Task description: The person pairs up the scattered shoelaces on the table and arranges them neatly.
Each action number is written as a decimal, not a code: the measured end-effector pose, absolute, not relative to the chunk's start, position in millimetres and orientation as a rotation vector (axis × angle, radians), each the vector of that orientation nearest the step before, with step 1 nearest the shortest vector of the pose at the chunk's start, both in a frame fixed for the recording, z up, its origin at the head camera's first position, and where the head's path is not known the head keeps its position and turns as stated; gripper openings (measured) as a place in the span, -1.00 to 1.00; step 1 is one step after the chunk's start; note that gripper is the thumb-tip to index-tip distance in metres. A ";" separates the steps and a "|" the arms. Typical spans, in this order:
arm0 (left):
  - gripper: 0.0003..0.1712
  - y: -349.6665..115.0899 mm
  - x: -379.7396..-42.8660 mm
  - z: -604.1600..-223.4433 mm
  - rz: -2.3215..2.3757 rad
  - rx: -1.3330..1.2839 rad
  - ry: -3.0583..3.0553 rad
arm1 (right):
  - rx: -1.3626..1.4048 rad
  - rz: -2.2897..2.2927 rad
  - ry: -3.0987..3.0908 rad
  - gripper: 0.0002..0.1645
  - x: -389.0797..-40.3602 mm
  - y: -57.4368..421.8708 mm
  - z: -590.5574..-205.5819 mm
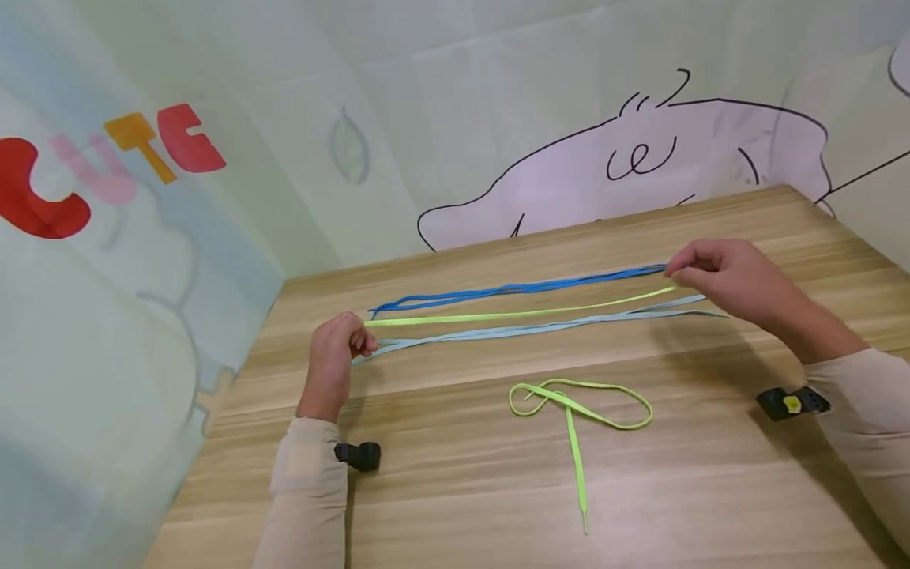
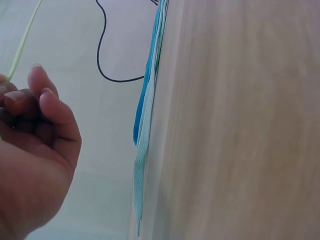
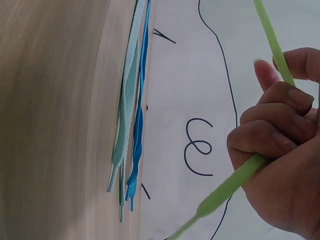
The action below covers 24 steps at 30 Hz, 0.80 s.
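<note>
A lime-green shoelace (image 1: 512, 317) stretches between my two hands above the table. My left hand (image 1: 334, 359) pinches one end, with its fingers curled in the left wrist view. The other end is held by my right hand (image 1: 746, 284). In the right wrist view the lace (image 3: 274, 37) runs into the curled fingers, and its tail (image 3: 227, 187) comes out below them. Behind the stretched lace lies a blue shoelace (image 1: 519, 288), folded lengthwise. A pale blue shoelace (image 1: 505, 330), also folded, lies just in front. Nearer me rests a second lime-green lace (image 1: 576, 442), loosely looped with one straight end.
The wood-grain table (image 1: 441, 474) reaches a printed cloth backdrop (image 1: 498, 79) at the back and left. A small black wrist camera (image 1: 359, 456) sits on the left sleeve, another black camera (image 1: 792, 403) on the right.
</note>
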<state>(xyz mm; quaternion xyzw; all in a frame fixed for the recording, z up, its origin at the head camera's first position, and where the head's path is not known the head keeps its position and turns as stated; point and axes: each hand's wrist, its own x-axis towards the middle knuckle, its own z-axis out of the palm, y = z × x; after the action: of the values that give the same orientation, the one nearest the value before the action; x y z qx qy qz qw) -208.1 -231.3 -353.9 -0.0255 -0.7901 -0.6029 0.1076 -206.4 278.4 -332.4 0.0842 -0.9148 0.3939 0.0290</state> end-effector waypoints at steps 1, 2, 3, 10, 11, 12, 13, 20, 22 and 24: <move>-0.66 -232.5 -207.9 -353.8 -1.773 -0.079 -2.339 | 0.268 1.213 -2.829 -0.65 -206.5 278.6 -332.7; -0.65 -233.9 -207.6 -353.6 -1.779 -0.085 -2.349 | 0.275 1.210 -2.835 -0.65 -206.6 278.7 -333.0; -0.64 -235.3 -207.1 -353.6 -1.791 -0.088 -2.355 | 0.283 1.206 -2.840 -0.64 -206.8 278.8 -333.6; -0.63 -243.0 -204.0 -351.4 -1.865 -0.090 -2.374 | 0.323 1.153 -2.894 -0.65 -207.0 279.5 -336.8; -0.64 -243.9 -204.1 -350.8 -1.864 -0.091 -2.386 | 0.331 1.141 -2.906 -0.66 -206.8 280.0 -337.0; -0.65 -245.0 -204.3 -350.3 -1.855 -0.092 -2.405 | 0.340 1.132 -2.916 -0.67 -206.7 280.4 -337.1; -0.66 -245.8 -204.5 -349.7 -1.848 -0.093 -2.426 | 0.353 1.122 -2.925 -0.68 -206.7 280.9 -337.3; -0.71 -252.0 -204.1 -348.4 -1.746 -0.111 -2.597 | 0.433 1.079 -2.968 -0.71 -209.3 285.0 -338.0; -0.72 -254.0 -203.6 -348.3 -1.731 -0.140 -2.622 | 0.453 1.064 -2.979 -0.73 -211.1 286.4 -338.5; -0.71 -255.6 -203.6 -348.0 -1.728 -0.174 -2.636 | 0.463 1.054 -2.991 -0.77 -212.6 288.0 -338.7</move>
<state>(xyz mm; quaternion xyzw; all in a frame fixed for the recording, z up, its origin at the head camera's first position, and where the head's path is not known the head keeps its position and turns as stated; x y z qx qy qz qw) -203.6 -255.6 -348.0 -0.0552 -0.8351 -0.5472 -0.0076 -212.6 288.0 -338.7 0.1444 -0.9328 0.3287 -0.0316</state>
